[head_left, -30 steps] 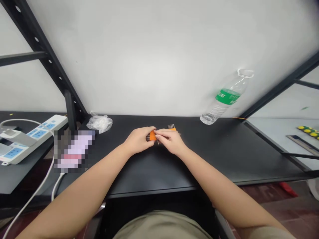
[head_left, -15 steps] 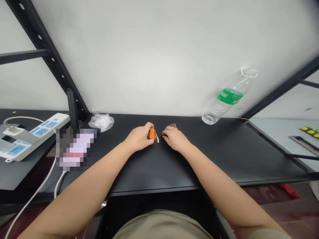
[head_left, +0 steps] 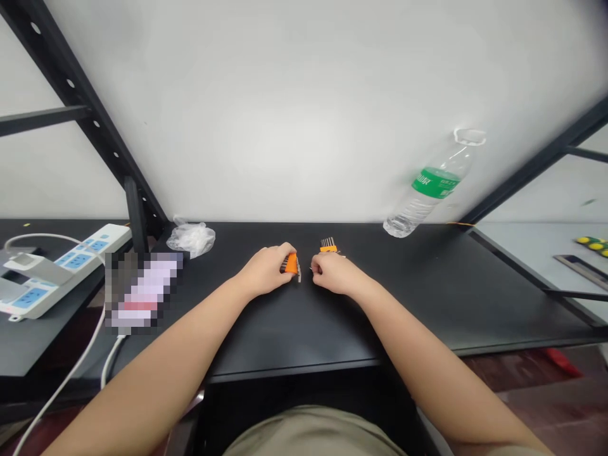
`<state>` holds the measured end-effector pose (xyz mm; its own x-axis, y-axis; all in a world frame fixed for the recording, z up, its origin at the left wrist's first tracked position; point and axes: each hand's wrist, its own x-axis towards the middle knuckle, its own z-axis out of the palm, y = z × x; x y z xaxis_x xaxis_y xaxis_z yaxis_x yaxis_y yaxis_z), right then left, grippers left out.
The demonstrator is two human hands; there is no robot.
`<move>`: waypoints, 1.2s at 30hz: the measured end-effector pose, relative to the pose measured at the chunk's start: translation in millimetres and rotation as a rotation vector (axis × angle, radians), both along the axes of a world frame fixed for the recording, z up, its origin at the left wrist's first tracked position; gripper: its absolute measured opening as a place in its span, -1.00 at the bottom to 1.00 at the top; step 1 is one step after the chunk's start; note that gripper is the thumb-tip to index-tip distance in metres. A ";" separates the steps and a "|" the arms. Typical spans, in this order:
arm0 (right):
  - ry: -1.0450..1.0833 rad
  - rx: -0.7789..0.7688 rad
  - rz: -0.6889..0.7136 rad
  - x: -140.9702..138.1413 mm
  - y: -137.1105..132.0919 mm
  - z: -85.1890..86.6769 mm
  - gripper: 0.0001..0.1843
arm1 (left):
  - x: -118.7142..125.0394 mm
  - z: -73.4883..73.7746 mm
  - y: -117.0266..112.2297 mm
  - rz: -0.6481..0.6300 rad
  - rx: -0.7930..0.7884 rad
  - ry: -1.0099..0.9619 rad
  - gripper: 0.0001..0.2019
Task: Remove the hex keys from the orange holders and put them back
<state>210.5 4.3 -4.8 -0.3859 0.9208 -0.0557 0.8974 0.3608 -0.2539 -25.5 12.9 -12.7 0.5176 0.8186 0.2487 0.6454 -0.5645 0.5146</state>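
My left hand (head_left: 272,268) grips an orange hex key holder (head_left: 291,263), fingers on its far side and thumb on its near side. Metal key ends (head_left: 299,273) poke out of its right face. Across a small gap, my right hand (head_left: 339,272) is closed in a pinch around a thin dark hex key (head_left: 311,270), and only its tip shows. Just behind that hand lies a second orange holder (head_left: 327,249) with several metal keys standing out of its far side. Part of this holder is hidden by my knuckles.
The black table (head_left: 294,329) meets a white wall. A crumpled plastic bag (head_left: 191,239) and a blurred-out phone (head_left: 145,288) with a white cable lie left, near a power strip (head_left: 71,269). A large water bottle (head_left: 425,190) leans at the back right. Metal frames flank both sides.
My right hand has come slightly toward me and turned, so more of the holder behind it shows and less of the thin key. The left hand keeps its grip. The view has shifted slightly.
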 end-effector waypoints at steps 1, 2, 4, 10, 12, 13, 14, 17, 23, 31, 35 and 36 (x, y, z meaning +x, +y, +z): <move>0.012 0.002 0.000 1.5 0.4 0.2 -0.92 | -0.2 -0.1 0.0 -0.003 -0.002 -0.005 -0.59; 0.017 0.011 -0.004 3.2 0.6 0.4 -0.89 | -0.6 0.0 -0.1 -0.007 -0.004 -0.012 -0.58; -0.010 0.016 -0.023 6.4 0.5 0.7 -0.86 | -1.4 0.3 -0.6 -0.017 -0.016 -0.034 -0.59; -0.186 0.004 0.006 6.8 -3.4 0.6 -0.93 | -0.2 1.7 -3.4 -0.097 -0.085 -0.094 -0.54; -0.174 0.022 -0.007 4.6 -4.6 1.7 -0.95 | 0.9 1.6 -4.1 -0.117 -0.089 -0.109 -0.53; -0.143 0.033 -0.013 3.7 -5.0 2.7 -0.94 | 1.2 1.6 -4.3 -0.122 -0.086 -0.114 -0.53; -0.089 0.044 -0.009 2.9 -5.2 3.8 -0.93 | 1.3 1.5 -4.4 -0.124 -0.082 -0.118 -0.53; 0.168 0.049 0.055 1.8 -4.9 7.1 -0.93 | 1.0 1.8 -4.3 -0.122 -0.072 -0.119 -0.55; 0.376 0.108 0.110 1.9 -3.7 6.5 -0.91 | 0.8 1.7 -4.2 -0.108 -0.062 -0.118 -0.55; 0.419 0.138 0.121 3.1 -5.1 9.0 -0.94 | -0.2 -1.2 -3.3 -0.100 -0.050 -0.123 -0.54; 0.442 0.143 0.127 3.5 -6.6 12.0 -0.95 | -0.1 -1.3 -3.4 -0.088 -0.050 -0.113 -0.55; 0.448 0.137 0.131 3.5 -6.9 12.3 -0.95 | -0.1 -1.5 -3.3 -0.085 -0.050 -0.111 -0.55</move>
<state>214.0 -2.6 7.5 -0.4573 0.8502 0.2611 0.6558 0.5206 -0.5467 -25.7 9.6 -14.2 0.5573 0.7857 0.2684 0.5339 -0.5867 0.6089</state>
